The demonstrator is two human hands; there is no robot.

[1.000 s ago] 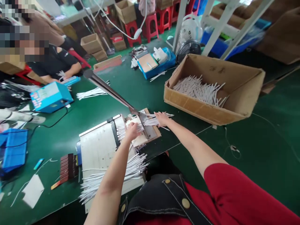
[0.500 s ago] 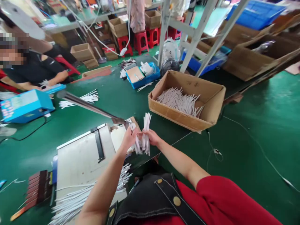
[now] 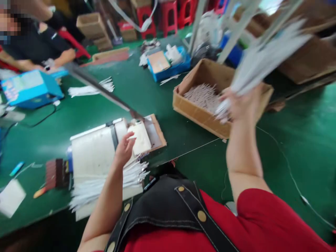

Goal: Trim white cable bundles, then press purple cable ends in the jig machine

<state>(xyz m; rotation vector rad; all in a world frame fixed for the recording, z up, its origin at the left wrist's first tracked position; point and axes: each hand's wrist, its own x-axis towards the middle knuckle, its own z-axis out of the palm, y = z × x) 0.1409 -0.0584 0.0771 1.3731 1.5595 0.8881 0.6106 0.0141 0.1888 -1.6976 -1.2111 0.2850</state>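
Observation:
A blurred bundle of white strips (image 3: 265, 57) slants up and to the right from my right hand (image 3: 241, 105), whose fingers are wrapped round its lower end. That hand is over the right part of a cardboard box (image 3: 195, 117) with many short white strips (image 3: 201, 96) inside. My left hand (image 3: 125, 148) has its fingers apart and nothing in them. It hovers by the off-white block (image 3: 140, 136) on a guillotine paper cutter (image 3: 91, 154), whose long blade arm (image 3: 105, 92) is raised. Longer white strips (image 3: 105, 185) lie across the cutter's near side.
A blue box (image 3: 31, 89) is at the left, near another person in a dark top (image 3: 34, 45). More strips (image 3: 90, 87) lie beyond the cutter. A blue tray (image 3: 170, 68) and metal frame legs (image 3: 236, 31) stand at the back. A brown ridged object (image 3: 55, 178) sits left of the cutter.
My hands have moved apart from above the cutter's right end. My right hand has swung right to the cardboard box with a bundle; my left hand has let go of its strips and shifted left.

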